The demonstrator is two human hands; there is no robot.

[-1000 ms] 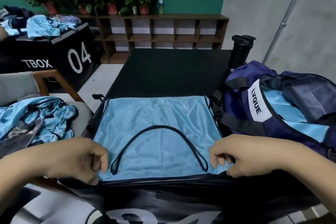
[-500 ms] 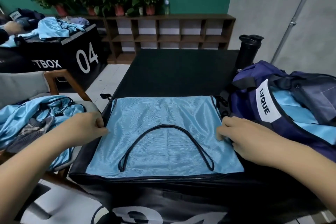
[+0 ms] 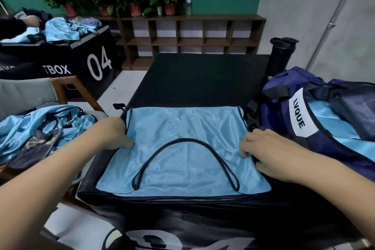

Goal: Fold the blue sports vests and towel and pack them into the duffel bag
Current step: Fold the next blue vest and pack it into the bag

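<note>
Head view: the blue vest (image 3: 182,126) lies flat on the black surface (image 3: 203,79), its neckline arch opening toward the person, so its neck-to-hem axis runs near to far. The left hand (image 3: 114,135) pinches its left edge and the right hand (image 3: 263,153) its right (fingers curled on fabric), just beside the open duffel bag (image 3: 279,113).

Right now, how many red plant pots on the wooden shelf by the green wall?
4, in a row atop the brown wooden shelf unit: leftmost red pot, second red pot, third red pot, rightmost red pot left of the clear plastic bottle. Leaves may hide more.
</note>
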